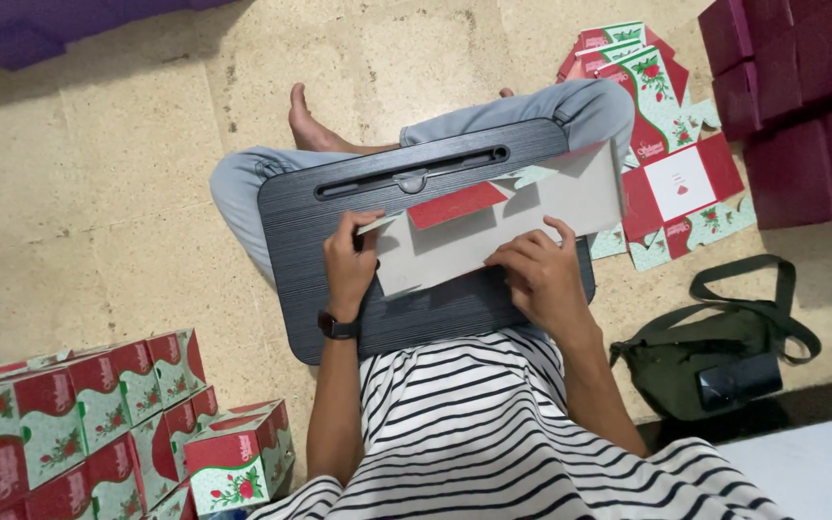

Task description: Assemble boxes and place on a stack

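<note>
Speckled floor tiles surround a dark lap surface (339, 318) carrying a flat grey carton blank (522, 217). Left hand (351, 262) pinches its left flap; right hand (536, 270) presses it flat with spread fingers. Folding seems underway; creasing that flap squarely likely calls for firm holding.

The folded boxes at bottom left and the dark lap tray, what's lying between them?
Head view: only bare floor separates the folded boxes from the lap tray; the left forearm hangs nearby.

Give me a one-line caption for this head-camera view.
Both hands, left hand and right hand, press a flat cardboard box blank on a black lap desk.
</note>
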